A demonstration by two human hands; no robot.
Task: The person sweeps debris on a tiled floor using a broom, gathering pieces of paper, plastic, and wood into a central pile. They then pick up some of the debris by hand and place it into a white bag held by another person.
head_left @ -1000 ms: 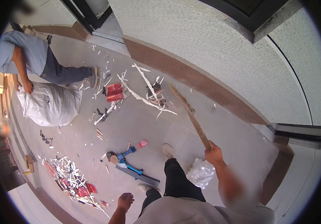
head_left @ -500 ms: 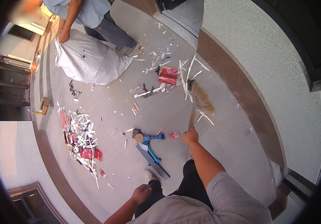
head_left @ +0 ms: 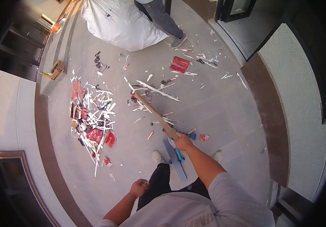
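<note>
My right hand (head_left: pixel 184 142) is closed around the handle of a straw broom (head_left: pixel 153 112). The broom slants up and left across the floor, seen edge-on, its far end among white strips (head_left: pixel 159 92) and scraps. Below the right hand lie a blue-handled tool with a long grey blade (head_left: pixel 175 160) and a blue power tool (head_left: pixel 189 135), partly covered by the broom and hand. A small red packet (head_left: pixel 204 138) is just right of them. My left hand (head_left: pixel 139 187) hangs by my left thigh, fingers curled; whether anything is inside cannot be made out.
A debris heap (head_left: pixel 93 117) of white strips and red pieces lies at left. Farther off are a red wrapper (head_left: pixel 180 64), a big white sack (head_left: pixel 123 28) and a person's leg (head_left: pixel 163 19). A cardboard box (head_left: pixel 57 69) sits by the steps; a doorway (head_left: pixel 238 22) opens at far right.
The broom has swung from the right over to the left, with strips now around its far end. My view has shifted, and the sack and other person appear higher in the picture.
</note>
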